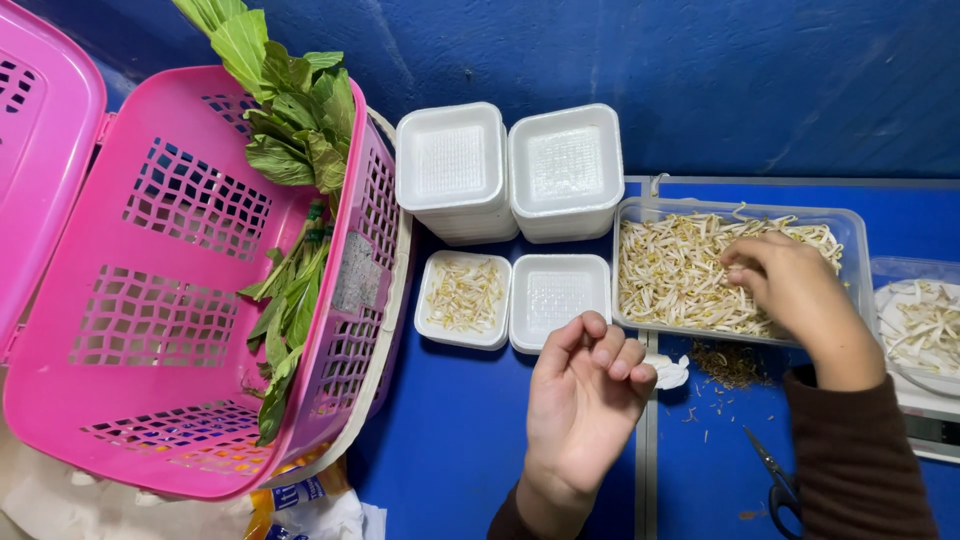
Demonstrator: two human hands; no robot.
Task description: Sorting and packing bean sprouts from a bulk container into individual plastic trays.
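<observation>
My right hand reaches into a clear plastic tub full of pale bean sprouts, its fingers pinched down among them. My left hand hovers over the blue table just below an empty white foam tray, fingers loosely curled, holding nothing that I can see. Beside that tray on the left sits another white foam tray with a small heap of sprouts in it.
Two stacks of white foam trays stand at the back. A pink plastic basket with leafy greens lies tilted on the left. Scissors, sprout trimmings and a dish of sprouts on a scale are on the right.
</observation>
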